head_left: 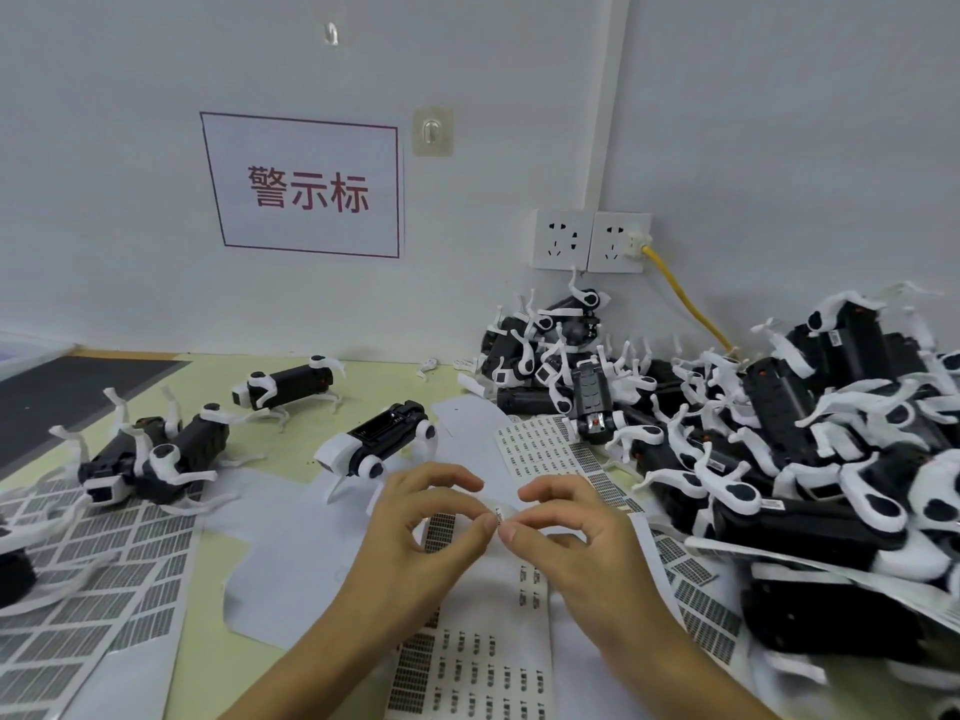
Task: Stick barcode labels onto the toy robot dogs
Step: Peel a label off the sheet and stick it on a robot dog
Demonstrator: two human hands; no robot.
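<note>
White label (500, 513), print unreadable, pinched between left hand (415, 532) and right hand (576, 537).

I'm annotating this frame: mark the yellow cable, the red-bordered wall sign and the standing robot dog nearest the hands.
yellow cable (684, 297), head view, middle of its run down the wall.
wall sign (306, 192), head view, on the red characters.
standing robot dog (383, 438), head view, on its black back.

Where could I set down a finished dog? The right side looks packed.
Free: the bare yellow-green tabletop between the two standing dogs and the tipped pair, and the dark mat at far left. Crowded: the heaped dogs on the right, and label sheets covering the near table around both hands.
</note>
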